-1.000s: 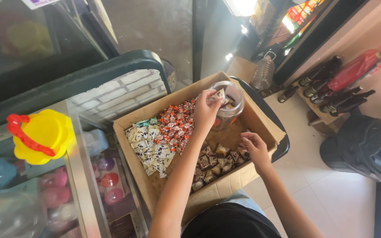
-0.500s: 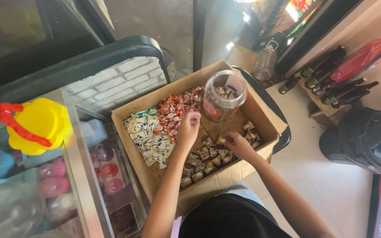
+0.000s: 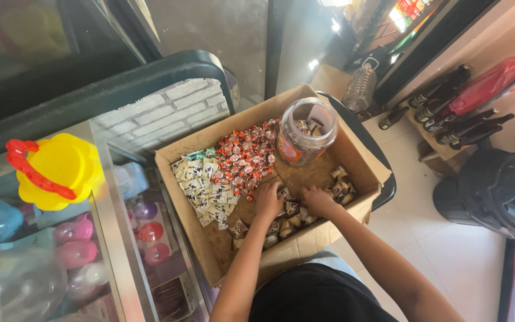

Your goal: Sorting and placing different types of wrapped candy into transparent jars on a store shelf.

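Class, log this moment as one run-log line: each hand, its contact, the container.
left hand: on brown-wrapped candies | right hand: on same pile | open cardboard box: holds clear plastic jar, upright, lidless

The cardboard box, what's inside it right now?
The box holds red candies, pale candies, brown candies and a jar. Both hands, left and right, cover more brown ones.

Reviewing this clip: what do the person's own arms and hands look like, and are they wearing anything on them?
Both forearms are bare from the elbow down, with no sleeves showing on them. The left hand and the right hand wear no gloves, and no watch, bracelet or ring can be made out. At the bottom edge the person wears a black top. Fingernails are too small to judge.
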